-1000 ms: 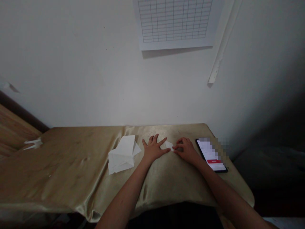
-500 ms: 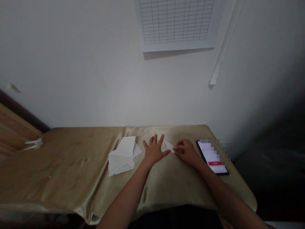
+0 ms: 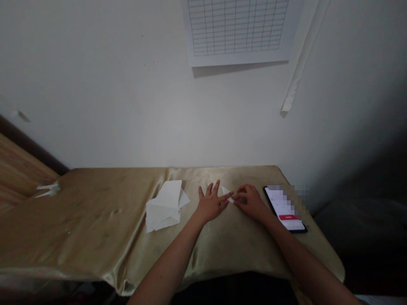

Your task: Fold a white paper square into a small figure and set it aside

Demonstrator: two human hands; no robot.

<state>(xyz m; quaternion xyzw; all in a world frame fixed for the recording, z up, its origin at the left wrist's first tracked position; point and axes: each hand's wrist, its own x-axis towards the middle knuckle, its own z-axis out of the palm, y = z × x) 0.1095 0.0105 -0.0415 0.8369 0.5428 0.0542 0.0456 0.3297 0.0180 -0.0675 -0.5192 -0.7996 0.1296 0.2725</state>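
- The left fingers [image 3: 216, 187] are spreading wide and lying flat on the cloth [image 3: 95, 220], palm down, gripping nothing.
- The left hand [image 3: 212, 204] is touching the left edge of the paper [image 3: 226, 190] with its thumb side.
- The right fingertips [image 3: 237, 196] are curling in narrow, with thumb and forefinger closing on the near corner of the paper.
- The right hand [image 3: 252, 202] is arching over the cloth, knuckles up, just right of the paper.
- The paper, a small white folded piece, is lying on the cloth between the two hands, touching both, toward the back of the table [image 3: 330, 258].
- The stack [image 3: 165, 205] of white sheets is lying just left of the left hand, apart from it, with its sheets fanning out unevenly.
- The phone [image 3: 285, 208] is lying face up just right of the right hand, with its screen glowing and partly blurred.
- The cloth, a shiny gold fabric, is covering the table and hanging over its front edge.
- A white scrap [image 3: 47, 190] is lying at the far left end, well apart from the hands.
- The chart [image 3: 238, 29], a gridded sheet, is hanging on the wall [image 3: 111, 93] above the hands.
- A white strip [image 3: 300, 67] is running slantwise down the wall, right of the chart.
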